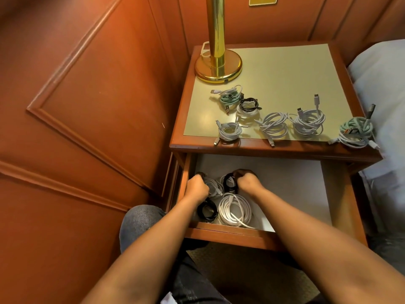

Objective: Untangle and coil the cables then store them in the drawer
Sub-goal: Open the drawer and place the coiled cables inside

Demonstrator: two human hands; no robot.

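The nightstand drawer (293, 185) is pulled open, and both my hands reach into its left part. My left hand (197, 188) is curled around a white coiled cable (215, 188). My right hand (248, 179) grips a black coiled cable (230, 183) beside it. A larger white coil (235, 210) and another black coil (207, 212) lie near the drawer's front wall. On the nightstand top (285, 73) sit several more coiled cables: white ones (274, 126), a mint and white pile (356, 131) at the right edge, and a mixed mint, black and white cluster (238, 103).
A brass lamp base (218, 66) stands at the back left of the nightstand top. Wood-panelled wall is on the left, a bed with white linen (381, 84) on the right. My knee in jeans (142, 218) is just left of the drawer.
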